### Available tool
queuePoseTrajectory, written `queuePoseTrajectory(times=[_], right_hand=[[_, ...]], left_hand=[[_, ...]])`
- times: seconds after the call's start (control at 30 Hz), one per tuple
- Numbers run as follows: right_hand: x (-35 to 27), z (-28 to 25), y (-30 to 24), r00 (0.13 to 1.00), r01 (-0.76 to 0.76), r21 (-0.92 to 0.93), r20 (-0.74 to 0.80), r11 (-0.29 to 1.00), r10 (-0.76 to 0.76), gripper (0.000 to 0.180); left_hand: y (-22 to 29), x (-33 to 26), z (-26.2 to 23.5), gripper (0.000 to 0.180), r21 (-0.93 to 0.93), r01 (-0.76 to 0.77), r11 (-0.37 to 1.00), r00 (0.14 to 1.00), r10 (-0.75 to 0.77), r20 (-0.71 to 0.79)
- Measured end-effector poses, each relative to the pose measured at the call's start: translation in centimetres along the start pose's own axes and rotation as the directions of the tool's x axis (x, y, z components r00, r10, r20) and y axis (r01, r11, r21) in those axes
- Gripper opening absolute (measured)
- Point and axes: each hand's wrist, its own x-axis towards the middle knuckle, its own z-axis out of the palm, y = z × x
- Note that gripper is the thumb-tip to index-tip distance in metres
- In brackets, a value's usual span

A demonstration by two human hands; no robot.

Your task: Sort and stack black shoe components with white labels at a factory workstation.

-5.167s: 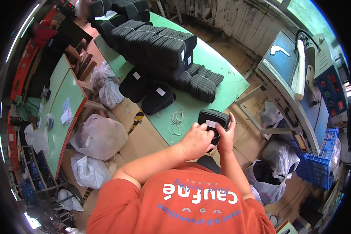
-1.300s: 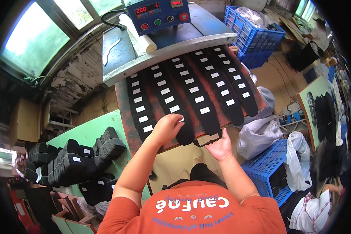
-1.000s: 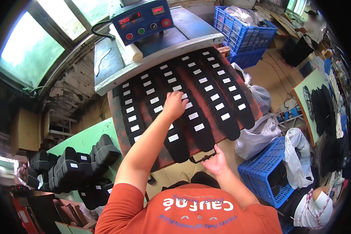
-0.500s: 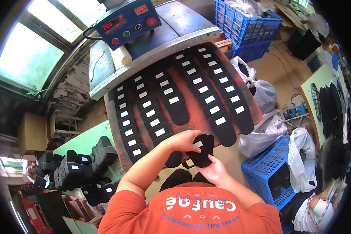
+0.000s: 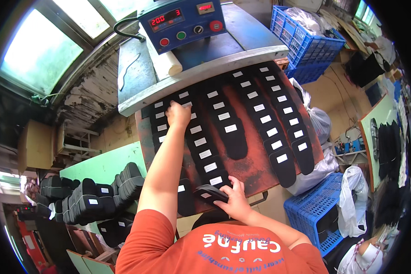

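My right hand (image 5: 236,201) is closed on a small stack of black insoles (image 5: 210,193) with a white label on it, just over the near edge of the reddish board (image 5: 260,171). Across the board, my left hand (image 5: 178,114) reaches to the far left, its fingers bunched down against the black insoles there. What is between its fingertips is hidden. Overlapping rows of black insoles (image 5: 281,166), each with a white label, run from the far edge toward me. My left forearm covers part of the leftmost row.
Beyond the board stands a press table (image 5: 242,27) with a blue control box (image 5: 182,25). On the left, stacked insoles (image 5: 84,201) rest on a green table (image 5: 109,162). Blue crates (image 5: 301,205) and plastic bags (image 5: 354,196) are on the right.
My left hand has let go of the insoles it held with my right and moved far left over the rows. The right hand keeps the stack, shifted slightly left. The view has shifted too.
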Motion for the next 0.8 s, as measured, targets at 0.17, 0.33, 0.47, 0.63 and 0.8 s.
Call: queuePoseTrajectory(times=[0.17, 0.33, 0.47, 0.63, 0.8], right_hand=[[4.9, 1.1, 0.5, 0.986, -0.03, 0.103, -0.161, 0.994, 0.046, 0.042], [9.6, 0.6, 0.9, 0.93, 0.288, 0.331, -0.322, 0.899, -0.179, 0.048], [10.4, -0.8, 0.5, 0.998, 0.057, 0.818, -0.042, 0.572, -0.04, 0.06], [9.8, -2.9, -1.5, 0.994, -0.06, 0.965, 0.034, 0.255, 0.104, 0.101], [7.2, -1.4, 2.3, 0.9, -0.412, 0.897, 0.428, -0.159, 0.081, 0.072]], left_hand=[[-0.8, 0.6, -1.0, 0.034, -0.35, 0.175, 0.92, 0.892, 0.002, 0.452], [-7.7, -5.2, -3.7, 0.02, -0.496, 0.748, 0.441, 0.389, 0.315, 0.866], [-7.6, -3.1, -6.0, 0.029, -0.698, 0.37, 0.613, 0.59, 0.426, 0.686], [-9.5, 4.3, -2.9, 0.05, -0.065, 0.053, 0.996, 0.992, -0.045, 0.12], [-12.8, 3.3, -2.4, 0.059, -0.468, 0.228, 0.854, 0.959, -0.115, 0.259]])
